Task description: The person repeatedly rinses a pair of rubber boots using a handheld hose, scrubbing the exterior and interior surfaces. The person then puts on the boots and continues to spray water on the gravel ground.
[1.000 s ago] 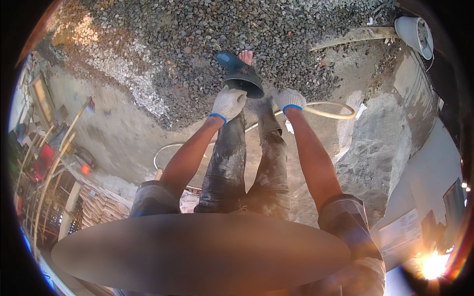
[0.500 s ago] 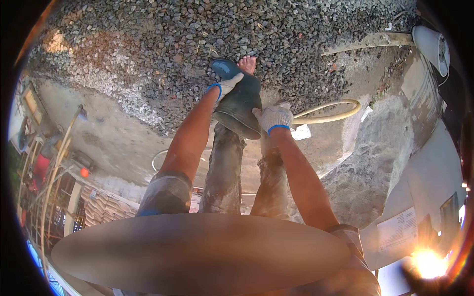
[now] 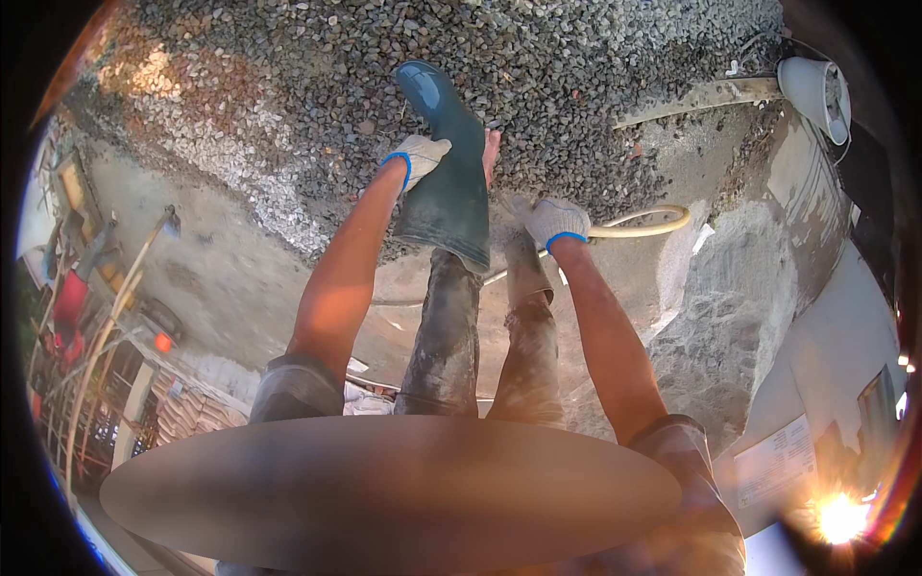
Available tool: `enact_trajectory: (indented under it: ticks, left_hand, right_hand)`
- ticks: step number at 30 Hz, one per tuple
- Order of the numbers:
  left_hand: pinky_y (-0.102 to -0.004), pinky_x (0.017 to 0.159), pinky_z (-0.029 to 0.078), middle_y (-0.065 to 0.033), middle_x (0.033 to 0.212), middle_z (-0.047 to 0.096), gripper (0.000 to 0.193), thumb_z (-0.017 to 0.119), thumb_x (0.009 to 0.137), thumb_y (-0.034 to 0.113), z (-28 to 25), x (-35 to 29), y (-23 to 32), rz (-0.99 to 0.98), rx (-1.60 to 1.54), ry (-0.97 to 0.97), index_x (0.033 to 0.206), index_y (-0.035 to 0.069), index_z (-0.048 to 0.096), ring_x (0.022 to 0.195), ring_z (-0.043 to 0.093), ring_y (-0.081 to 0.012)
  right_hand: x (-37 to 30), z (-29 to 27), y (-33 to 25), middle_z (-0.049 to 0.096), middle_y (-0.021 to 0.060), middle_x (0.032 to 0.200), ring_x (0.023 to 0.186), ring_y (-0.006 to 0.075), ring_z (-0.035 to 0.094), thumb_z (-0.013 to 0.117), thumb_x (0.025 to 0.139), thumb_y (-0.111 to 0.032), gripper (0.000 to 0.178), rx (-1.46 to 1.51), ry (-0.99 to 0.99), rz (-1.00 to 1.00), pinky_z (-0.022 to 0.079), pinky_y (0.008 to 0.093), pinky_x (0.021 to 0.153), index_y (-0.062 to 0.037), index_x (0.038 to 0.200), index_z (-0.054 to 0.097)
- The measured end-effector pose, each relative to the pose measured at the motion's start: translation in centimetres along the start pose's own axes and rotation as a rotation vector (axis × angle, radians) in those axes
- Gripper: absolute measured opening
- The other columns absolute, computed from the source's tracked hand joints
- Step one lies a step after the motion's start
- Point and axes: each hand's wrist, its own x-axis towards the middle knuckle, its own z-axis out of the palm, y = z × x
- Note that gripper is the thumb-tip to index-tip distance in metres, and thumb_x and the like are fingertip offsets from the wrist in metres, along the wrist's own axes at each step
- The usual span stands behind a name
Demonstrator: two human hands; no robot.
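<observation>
The green boot point(image 3: 449, 197), foreshortened a second ago, now shows its whole shaft and hides more of the bare foot point(image 3: 492, 154). The left hand point(image 3: 420, 159) has gone from its rim to the ankle; the right hand point(image 3: 554, 220), near the rim half a second ago, is now farther off.

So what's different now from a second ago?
The dark green boot has moved farther out over the gravel, and more of its shaft shows. The left hand has gone from the boot's top rim to the side of its shaft. The boot now hides more of the bare foot. The right hand is still near the right trouser leg. The hose and bucket stayed put.
</observation>
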Motion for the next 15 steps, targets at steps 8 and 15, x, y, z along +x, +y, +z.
enact_trajectory:
  ticks: [8, 15]
  left_hand:
    - [-0.043, 0.083, 0.059, -0.011, 0.109, 0.077, 0.046, 0.065, 0.106, 0.034, 5.9, -6.5, -2.1, 0.327, -0.308, 0.11, 0.126, -0.007, 0.07, 0.093, 0.072, -0.0234]
    - [-0.0423, 0.086, 0.056, -0.0147, 0.114, 0.076, 0.05, 0.066, 0.103, 0.037, 5.2, -13.8, -2.8, 0.279, -0.352, 0.106, 0.123, -0.009, 0.072, 0.099, 0.07, -0.0234]
  right_hand:
    - [-7.4, 0.7, 6.6, 0.078, 0.0217, 0.115, 0.111, 0.0402, 0.074, 0.047, 0.101, -0.066, 0.069, 0.074, 0.187, 0.031, 0.057, 0.0494, 0.098, -0.0087, 0.111, 0.083]
    - [-6.0, -1.2, 8.8, 0.077, 0.0274, 0.111, 0.108, 0.0431, 0.074, 0.064, 0.092, -0.068, 0.071, 0.247, 0.149, -0.201, 0.057, 0.0502, 0.094, -0.0021, 0.112, 0.08]
